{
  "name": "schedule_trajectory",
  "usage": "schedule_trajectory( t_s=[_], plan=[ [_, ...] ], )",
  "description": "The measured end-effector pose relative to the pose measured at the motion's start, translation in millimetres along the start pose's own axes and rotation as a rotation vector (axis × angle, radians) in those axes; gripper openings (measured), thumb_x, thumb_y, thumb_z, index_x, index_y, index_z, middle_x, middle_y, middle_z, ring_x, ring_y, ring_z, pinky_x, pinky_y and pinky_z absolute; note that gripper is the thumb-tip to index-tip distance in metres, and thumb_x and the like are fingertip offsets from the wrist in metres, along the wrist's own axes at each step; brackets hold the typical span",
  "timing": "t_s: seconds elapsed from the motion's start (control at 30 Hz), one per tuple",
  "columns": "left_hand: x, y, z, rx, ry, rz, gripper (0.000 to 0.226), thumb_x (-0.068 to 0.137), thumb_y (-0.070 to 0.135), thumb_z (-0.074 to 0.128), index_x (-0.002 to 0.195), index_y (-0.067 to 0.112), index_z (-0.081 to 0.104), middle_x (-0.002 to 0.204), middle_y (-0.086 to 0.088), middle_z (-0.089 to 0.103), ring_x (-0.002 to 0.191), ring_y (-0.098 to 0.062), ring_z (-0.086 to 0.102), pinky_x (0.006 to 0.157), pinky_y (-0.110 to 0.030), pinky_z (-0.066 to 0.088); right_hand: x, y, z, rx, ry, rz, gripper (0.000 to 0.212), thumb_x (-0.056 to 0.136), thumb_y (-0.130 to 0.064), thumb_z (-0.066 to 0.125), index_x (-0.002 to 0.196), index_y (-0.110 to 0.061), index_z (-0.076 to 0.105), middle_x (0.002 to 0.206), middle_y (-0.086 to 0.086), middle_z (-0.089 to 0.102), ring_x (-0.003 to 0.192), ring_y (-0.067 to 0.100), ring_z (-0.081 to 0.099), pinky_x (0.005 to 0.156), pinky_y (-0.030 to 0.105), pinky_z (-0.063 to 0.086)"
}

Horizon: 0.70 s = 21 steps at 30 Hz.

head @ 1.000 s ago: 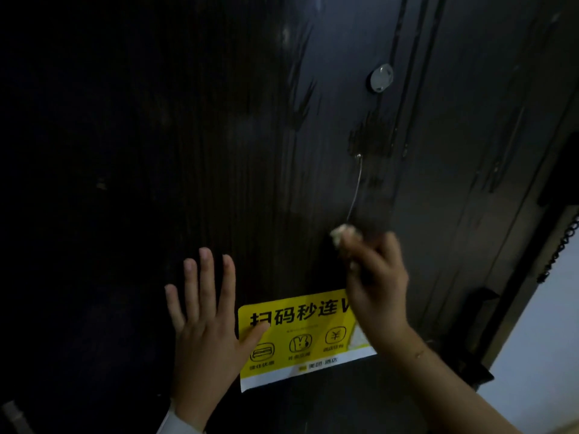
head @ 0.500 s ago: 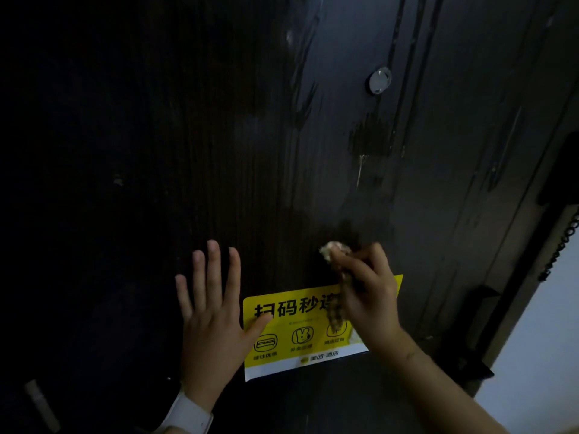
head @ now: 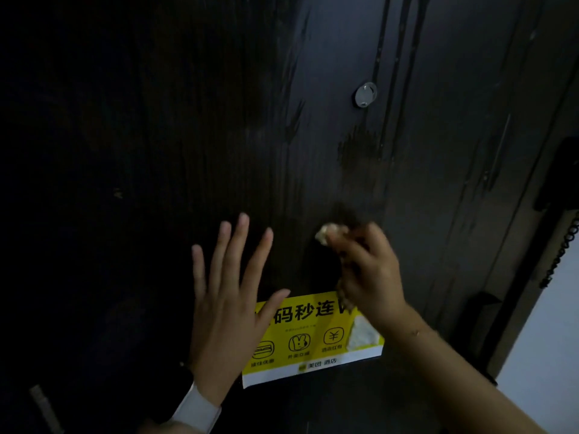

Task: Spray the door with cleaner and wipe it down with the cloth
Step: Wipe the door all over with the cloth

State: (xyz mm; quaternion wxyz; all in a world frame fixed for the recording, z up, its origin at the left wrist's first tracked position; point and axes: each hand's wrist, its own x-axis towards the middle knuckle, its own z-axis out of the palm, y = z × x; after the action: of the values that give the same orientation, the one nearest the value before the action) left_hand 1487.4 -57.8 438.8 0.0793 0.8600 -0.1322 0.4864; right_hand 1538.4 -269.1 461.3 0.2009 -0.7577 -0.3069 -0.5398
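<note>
Head view shows wiping in hand: right hand (head: 366, 270), centre right, pinches the bunched cloth (head: 329, 230) against the wet dark door (head: 313, 136), left hand (head: 228, 296) flat with fingers spread beside the yellow sticker (head: 307, 343); next, likely wiping the streaks above.

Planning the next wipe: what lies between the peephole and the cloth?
Head view: only bare dark door with a wet patch between the peephole and the cloth.

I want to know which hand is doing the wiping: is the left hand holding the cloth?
No, the left hand lies flat and open on the door, while the right hand grips the cloth.
</note>
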Motion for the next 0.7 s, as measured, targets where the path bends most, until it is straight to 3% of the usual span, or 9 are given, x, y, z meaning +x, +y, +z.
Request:
schedule_trajectory(
  t_s=[0.1,0.2,0.4,0.5,0.57,0.63,0.7],
  plan=[
    [38,-1,-9,0.050,0.006,0.048,0.088,0.088,0.054,0.059,0.155,0.018,0.016,0.164,-0.007,0.001,0.151,-0.024,-0.002,0.121,-0.049,-0.004,63,13,-18,-0.005,0.185,0.065,0.033,0.086,0.002,0.052,0.114,-0.005,0.067,0.093,0.012,0.048,0.080,0.025,0.051,0.064,0.031,0.045],
    [64,-4,-10,0.153,-0.015,0.071,0.091,0.088,0.061,0.052,0.156,0.015,0.012,0.164,-0.008,-0.001,0.151,-0.023,-0.003,0.121,-0.049,-0.005,93,22,-24,0.014,0.320,0.079,0.037,0.084,0.010,0.054,0.116,-0.003,0.067,0.095,0.006,0.040,0.085,0.014,0.044,0.073,0.016,0.037],
    [66,-5,-3,0.238,0.015,0.076,0.095,0.085,0.068,0.045,0.156,0.013,0.013,0.164,-0.009,0.001,0.151,-0.025,0.000,0.120,-0.050,-0.002,0,27,-14,0.002,0.057,-0.023,0.034,0.087,-0.003,0.047,0.119,-0.012,0.057,0.103,0.008,0.047,0.089,0.025,0.053,0.073,0.027,0.045],
    [66,-6,-3,0.254,0.016,0.086,0.095,0.086,0.068,0.041,0.156,0.012,0.011,0.164,-0.010,-0.001,0.151,-0.026,-0.001,0.120,-0.052,-0.002,21,55,-38,-0.049,0.222,0.167,0.038,0.081,0.008,0.050,0.110,-0.010,0.066,0.094,0.008,0.046,0.082,0.017,0.049,0.075,0.010,0.037],
    [66,-5,-2,0.248,0.018,0.082,0.095,0.086,0.068,0.041,0.156,0.012,0.011,0.164,-0.010,-0.002,0.151,-0.026,-0.001,0.120,-0.052,-0.002,55,63,-49,-0.063,0.371,0.289,0.030,0.083,0.011,0.056,0.106,-0.003,0.069,0.091,0.008,0.043,0.078,0.009,0.043,0.074,0.007,0.034],
    [66,-5,-2,0.235,0.027,0.082,0.095,0.085,0.068,0.042,0.156,0.013,0.010,0.164,-0.010,-0.002,0.151,-0.026,-0.001,0.120,-0.052,-0.002,72,53,-42,-0.036,0.414,0.274,0.028,0.084,0.010,0.055,0.107,0.000,0.068,0.093,0.009,0.043,0.081,0.009,0.043,0.075,0.010,0.035],
    [67,-5,-2,0.233,0.033,0.085,0.096,0.085,0.068,0.043,0.156,0.013,0.010,0.164,-0.010,-0.002,0.151,-0.026,-0.001,0.120,-0.052,-0.002,55,35,-24,0.024,0.288,0.128,0.032,0.082,0.005,0.050,0.110,0.000,0.067,0.095,0.010,0.046,0.087,0.014,0.046,0.075,0.017,0.039]
  ],
)
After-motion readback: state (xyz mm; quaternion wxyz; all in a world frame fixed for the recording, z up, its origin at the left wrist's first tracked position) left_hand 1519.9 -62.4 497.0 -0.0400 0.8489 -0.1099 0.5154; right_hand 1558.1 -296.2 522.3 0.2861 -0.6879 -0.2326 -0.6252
